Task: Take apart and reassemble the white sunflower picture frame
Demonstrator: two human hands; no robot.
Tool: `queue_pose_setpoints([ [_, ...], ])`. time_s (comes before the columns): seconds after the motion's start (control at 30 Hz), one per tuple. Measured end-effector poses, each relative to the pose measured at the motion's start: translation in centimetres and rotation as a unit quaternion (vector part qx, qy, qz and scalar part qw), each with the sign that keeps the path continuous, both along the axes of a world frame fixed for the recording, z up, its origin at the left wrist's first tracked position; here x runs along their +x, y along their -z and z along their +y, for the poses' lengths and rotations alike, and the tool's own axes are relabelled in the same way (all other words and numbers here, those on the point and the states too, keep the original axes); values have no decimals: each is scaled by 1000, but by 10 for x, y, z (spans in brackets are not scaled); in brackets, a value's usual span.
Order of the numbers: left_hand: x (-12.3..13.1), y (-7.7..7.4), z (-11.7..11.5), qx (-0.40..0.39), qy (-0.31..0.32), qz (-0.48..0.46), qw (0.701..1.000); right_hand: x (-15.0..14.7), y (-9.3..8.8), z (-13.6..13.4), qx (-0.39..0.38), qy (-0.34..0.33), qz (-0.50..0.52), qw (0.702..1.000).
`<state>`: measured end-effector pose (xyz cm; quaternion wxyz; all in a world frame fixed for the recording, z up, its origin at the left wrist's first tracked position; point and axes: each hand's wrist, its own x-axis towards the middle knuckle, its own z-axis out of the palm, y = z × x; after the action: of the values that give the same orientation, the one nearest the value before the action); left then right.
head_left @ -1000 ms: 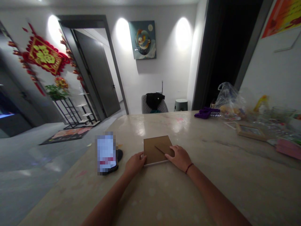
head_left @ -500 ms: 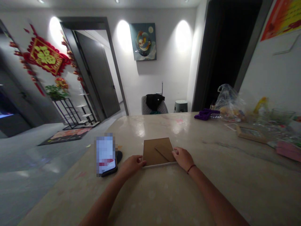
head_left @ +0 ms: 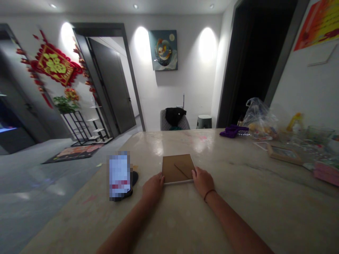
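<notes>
A picture frame (head_left: 172, 171) with a thin white edge lies back side up on the table, its brown backing and slanting stand flap facing me. My left hand (head_left: 154, 187) grips the near left corner, fingers closed against the edge. At the near right side my right hand (head_left: 203, 180) holds the opposite edge, thumb near the backing; a thin cord circles that wrist. To the left of my left hand a phone (head_left: 120, 178) with a blurred-out bright screen leans on a dark round stand (head_left: 135, 177).
The stone-look table (head_left: 174, 225) carries a purple cloth (head_left: 233, 131), a clear plastic bag (head_left: 261, 121), a wooden picture frame (head_left: 284, 154) and a pink packet (head_left: 327, 173) along its right side. A grey chair (head_left: 163, 120) with a black garment stands beyond the far edge.
Both hands have shifted along the frame's sides; the right hand's grip has moved toward its near corner, and my left fingers now wrap the left edge. The frame sits nearly where it was.
</notes>
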<state>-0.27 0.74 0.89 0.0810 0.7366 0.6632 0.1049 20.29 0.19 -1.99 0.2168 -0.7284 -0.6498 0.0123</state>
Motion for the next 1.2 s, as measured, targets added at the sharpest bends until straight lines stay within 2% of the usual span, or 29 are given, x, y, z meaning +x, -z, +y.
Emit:
queue_pose_setpoints([
  [0.13,0,-1,5,70,-10,29,997,1,-4,0,19,9,2,1000],
  [0.3,-12,-15,0,140,-62,38,988,21,-16,-4,103,62,-17,993],
  [0.37,-14,-17,-1,128,-65,51,988,27,-15,-4,80,65,-29,994],
  [0.53,-12,-9,-1,10,-37,107,994,31,-4,-1,-71,26,-25,997],
  [0.9,-12,-9,-4,-10,-48,60,997,28,-6,0,-58,48,22,997],
  [1.03,-7,1,-7,-12,11,42,999,23,-1,2,-15,18,123,992],
  [1.2,0,7,-10,6,27,55,998,25,4,8,5,14,269,963],
])
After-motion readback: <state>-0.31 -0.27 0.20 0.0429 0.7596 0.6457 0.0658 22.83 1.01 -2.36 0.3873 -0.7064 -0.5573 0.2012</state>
